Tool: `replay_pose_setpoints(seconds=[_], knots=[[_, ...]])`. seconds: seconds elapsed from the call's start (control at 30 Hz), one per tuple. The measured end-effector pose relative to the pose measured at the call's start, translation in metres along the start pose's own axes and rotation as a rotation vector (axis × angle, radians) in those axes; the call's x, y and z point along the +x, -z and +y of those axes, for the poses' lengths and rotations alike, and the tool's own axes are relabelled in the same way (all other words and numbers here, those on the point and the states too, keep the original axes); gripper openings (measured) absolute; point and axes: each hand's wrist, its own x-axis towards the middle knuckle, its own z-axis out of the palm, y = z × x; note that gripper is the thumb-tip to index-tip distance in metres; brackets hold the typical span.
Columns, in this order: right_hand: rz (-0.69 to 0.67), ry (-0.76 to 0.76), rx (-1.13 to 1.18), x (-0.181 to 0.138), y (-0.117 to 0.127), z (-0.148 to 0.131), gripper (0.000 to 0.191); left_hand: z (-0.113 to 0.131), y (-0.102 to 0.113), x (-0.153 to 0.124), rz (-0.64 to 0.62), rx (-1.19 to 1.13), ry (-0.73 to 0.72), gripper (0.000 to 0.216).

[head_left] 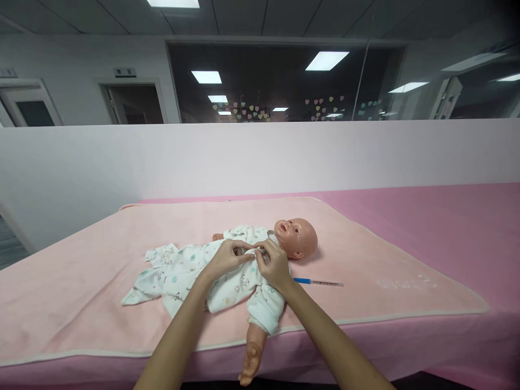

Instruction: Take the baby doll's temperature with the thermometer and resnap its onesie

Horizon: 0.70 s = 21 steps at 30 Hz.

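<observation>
A baby doll (300, 235) lies on its back with its head to the right. It wears a white patterned romper (184, 265), whose leg ends lie flat at the left. My left hand (229, 258) pinches the romper's front at the chest. Right beside it, my right hand (273, 264) pinches the same cloth just below the doll's neck. The fingertips of both hands nearly meet, and what fastening lies between them is too small to make out. The doll's near arm sticks out of its sleeve toward me, past the table's edge.
A peach blanket (382, 260) with a pale border lies under the doll, on a pink table cover (455, 227). Near the doll's shoulder rests a thin stick with a blue end (303, 280), like a thermometer. Behind the table stands a white partition (260, 157).
</observation>
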Motion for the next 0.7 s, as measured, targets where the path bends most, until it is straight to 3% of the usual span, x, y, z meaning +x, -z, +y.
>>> replay_pose_setpoints(seconds=[0.4,0.7], knots=[[0.023,0.099,0.109,-0.0002,0.0014,-0.0031,0.023,0.0008,-0.0004,0.0012,0.000,-0.042,-0.050,0.036],[-0.048,0.042,0.089,-0.0023,0.0011,0.0014,0.022,0.0062,-0.0009,0.0004,-0.006,0.004,-0.040,0.028]])
